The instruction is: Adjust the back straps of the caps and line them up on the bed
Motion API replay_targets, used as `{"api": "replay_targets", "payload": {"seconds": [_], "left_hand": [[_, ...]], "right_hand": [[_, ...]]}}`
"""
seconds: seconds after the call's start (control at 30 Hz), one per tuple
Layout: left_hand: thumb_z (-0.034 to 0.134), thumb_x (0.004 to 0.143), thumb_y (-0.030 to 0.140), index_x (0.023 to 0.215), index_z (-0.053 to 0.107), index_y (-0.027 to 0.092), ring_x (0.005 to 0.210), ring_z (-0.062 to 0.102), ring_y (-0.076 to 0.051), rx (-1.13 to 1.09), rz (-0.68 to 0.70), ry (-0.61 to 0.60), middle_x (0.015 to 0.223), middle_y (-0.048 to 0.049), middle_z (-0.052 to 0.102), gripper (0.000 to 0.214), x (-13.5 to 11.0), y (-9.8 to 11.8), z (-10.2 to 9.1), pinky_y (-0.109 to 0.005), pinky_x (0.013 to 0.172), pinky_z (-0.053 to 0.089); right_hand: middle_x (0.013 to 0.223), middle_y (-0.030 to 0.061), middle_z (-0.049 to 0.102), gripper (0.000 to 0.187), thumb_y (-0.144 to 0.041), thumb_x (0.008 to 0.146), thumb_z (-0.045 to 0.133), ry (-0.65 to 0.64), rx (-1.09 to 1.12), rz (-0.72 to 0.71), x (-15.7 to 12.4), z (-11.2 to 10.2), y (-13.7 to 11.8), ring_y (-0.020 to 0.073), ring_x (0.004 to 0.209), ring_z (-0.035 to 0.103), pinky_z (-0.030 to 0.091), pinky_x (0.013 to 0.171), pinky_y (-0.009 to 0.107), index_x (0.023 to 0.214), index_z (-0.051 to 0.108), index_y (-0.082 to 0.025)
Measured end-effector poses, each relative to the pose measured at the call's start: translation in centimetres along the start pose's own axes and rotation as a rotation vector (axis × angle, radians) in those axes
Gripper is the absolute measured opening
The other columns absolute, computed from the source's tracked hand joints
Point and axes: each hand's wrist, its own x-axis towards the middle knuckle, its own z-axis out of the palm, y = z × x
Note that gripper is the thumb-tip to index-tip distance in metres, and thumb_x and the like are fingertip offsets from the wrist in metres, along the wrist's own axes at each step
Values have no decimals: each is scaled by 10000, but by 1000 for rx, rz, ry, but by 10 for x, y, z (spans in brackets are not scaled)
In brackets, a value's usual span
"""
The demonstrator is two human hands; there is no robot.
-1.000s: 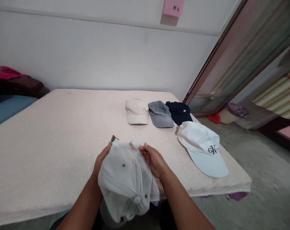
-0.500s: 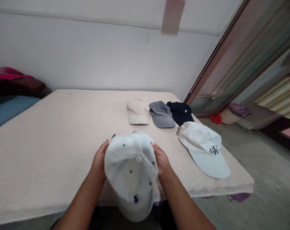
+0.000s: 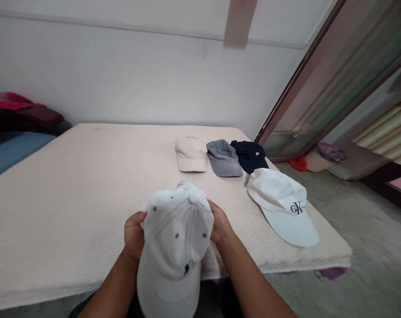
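A white baseball cap (image 3: 167,247) with grey eyelets and a small dark logo is held up at the near edge of the covered bed, its brim pointing down toward me. My left hand (image 3: 134,236) grips the cap's left side, fingers partly behind the fabric. On the opposite side, my right hand (image 3: 221,224) is closed on the cap's edge, its fingertips hidden behind the crown. Beyond lie a cream cap (image 3: 191,154), a grey cap (image 3: 224,158) and a navy cap (image 3: 251,156) in a row. Nearer on the right rests another white cap (image 3: 279,203) with black letters.
The caps lie on a cream-covered bed (image 3: 88,198) against a white wall (image 3: 137,75). Red and dark bundles (image 3: 24,112) sit on a blue surface at the far left. A glass-panelled door (image 3: 306,97) and grey floor (image 3: 369,234) are on the right.
The held cap has tilted and turned, with its brim swinging left and nearer to me. My left hand has moved slightly left and down. The other caps have not moved.
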Motion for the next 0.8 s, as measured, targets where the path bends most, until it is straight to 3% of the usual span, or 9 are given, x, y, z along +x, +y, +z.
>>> {"api": "replay_targets", "payload": {"seconds": [0.17,0.33,0.43,0.6,0.67,0.8], "left_hand": [[525,661,226,621,724,142,909,673,-329,-17,207,276,617,-98,720,220,3,18,-10,-402,821,543],[492,705,217,622,686,146,885,680,-304,-35,286,414,661,-89,724,222,7,27,-8,-383,803,548],[505,765,260,676,689,135,872,683,-300,-33,207,448,700,-89,731,240,8,26,1,-387,811,540],[532,818,454,933,701,108,922,671,-329,-47,-4,364,828,-123,742,402,0,11,11,-427,841,516],[566,822,407,987,688,103,944,666,-319,-20,17,373,868,-129,743,367,-4,2,10,-413,853,512],[648,771,153,1067,657,111,974,659,-266,30,47,338,989,-121,733,299,-9,-13,2,-347,863,516]], "right_hand": [[872,65,717,385,-502,791,586,-245,133,201,-14,8,8,235,892,647,488,780,354,1006,666,-192],[913,47,718,315,-250,722,696,-381,104,203,-19,8,26,196,819,653,494,748,302,1027,655,-183],[884,43,728,322,-153,690,687,-296,90,138,-14,5,30,199,792,662,502,746,306,1010,663,-175],[925,40,738,330,-148,702,664,-131,160,1,0,3,16,231,862,673,510,816,370,1029,659,-197],[937,27,738,312,-134,707,656,-95,195,-35,6,1,10,219,854,679,511,833,372,1009,658,-212],[879,-5,737,234,-110,726,636,-24,240,-80,18,-3,9,171,784,678,512,821,321,931,661,-220]]}}
